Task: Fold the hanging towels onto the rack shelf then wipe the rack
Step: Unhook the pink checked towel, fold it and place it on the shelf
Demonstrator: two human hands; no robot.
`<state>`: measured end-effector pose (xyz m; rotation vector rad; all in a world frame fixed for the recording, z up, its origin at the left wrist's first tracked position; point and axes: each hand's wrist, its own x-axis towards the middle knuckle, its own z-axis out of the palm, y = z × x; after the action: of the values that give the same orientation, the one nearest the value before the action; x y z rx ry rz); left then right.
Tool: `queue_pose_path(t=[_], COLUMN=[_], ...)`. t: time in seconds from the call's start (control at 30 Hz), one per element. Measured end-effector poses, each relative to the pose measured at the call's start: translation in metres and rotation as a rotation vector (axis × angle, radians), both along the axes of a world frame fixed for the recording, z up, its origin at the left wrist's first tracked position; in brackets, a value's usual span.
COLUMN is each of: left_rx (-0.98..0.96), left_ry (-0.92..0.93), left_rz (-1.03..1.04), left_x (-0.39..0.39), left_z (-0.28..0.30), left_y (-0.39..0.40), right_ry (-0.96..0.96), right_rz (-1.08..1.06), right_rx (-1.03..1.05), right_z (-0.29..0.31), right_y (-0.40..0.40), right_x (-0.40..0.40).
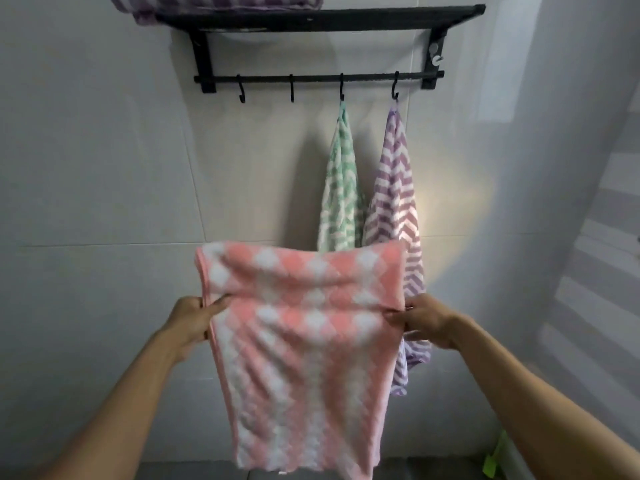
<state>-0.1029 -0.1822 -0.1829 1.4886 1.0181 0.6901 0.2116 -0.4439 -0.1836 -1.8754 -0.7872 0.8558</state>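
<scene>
While two towels hang on the hooks, the person is busy folding a pink towel (304, 327) in the air in front of the wall. The left hand (194, 320) pinches the left edge of it, with the fingers (216, 305) pressed on the cloth, and the right hand (424, 322) pinches the right edge the same way. The top part of the pink towel is flopped over toward the person, so I think the first fold is being made right now. The rest of it hangs down loose between the arms. Next, I think the hands need to come together to fold it smaller, and then lift it high, because the black rack (318, 19) is up above. One folded purple striped towel (214, 3) sits on the shelf at the left end, so there looks to be room beside it. A green towel (341, 188) and a purple towel (398, 202) each hang from a hook on the bar (311, 79), close beside each other, so those are left to do. Two hooks on the left are bare. The wall (104, 150) is made of big pale tiles, with a warm patch of light near the purple towel. Something bright green (495, 455) is down low on the right, but I cannot tell what it is. Wiping has not started.
</scene>
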Motion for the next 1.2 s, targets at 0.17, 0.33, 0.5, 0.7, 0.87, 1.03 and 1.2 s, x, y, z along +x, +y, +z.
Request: queue_pose_path(t=[0.17, 0.33, 0.5, 0.7, 0.87, 1.03, 1.2], left_rx=[-0.078, -0.120, -0.261, -0.235, -0.205, -0.215, -0.180], left_ry=[-0.270, -0.056, -0.408, -0.243, -0.345, -0.475, -0.373], left_rz=[0.056, -0.187, -0.159, -0.091, -0.040, -0.240, -0.072], left_x=[0.009, -0.008, -0.005, -0.007, 0.003, -0.014, -0.022], left_z=[0.051, 0.018, 0.010, 0.002, 0.030, 0.043, 0.020], left_y=[0.020, -0.008, -0.007, -0.025, -0.025, -0.009, -0.006], right_ry=[0.245, 0.256, 0.327, 0.307, 0.176, 0.239, 0.137], right_rz=[-0.170, 0.016, -0.137, -0.165, -0.127, -0.207, -0.308], right_rx=[0.290, 0.133, 0.216, 0.223, 0.126, 0.208, 0.182], right_z=[0.043, 0.030, 0.020, 0.017, 0.030, 0.045, 0.045], right_y=[0.015, -0.002, -0.004, 0.001, 0.016, 0.029, 0.041], right_x=[0.006, -0.001, 0.009, -0.006, -0.017, -0.019, -0.020])
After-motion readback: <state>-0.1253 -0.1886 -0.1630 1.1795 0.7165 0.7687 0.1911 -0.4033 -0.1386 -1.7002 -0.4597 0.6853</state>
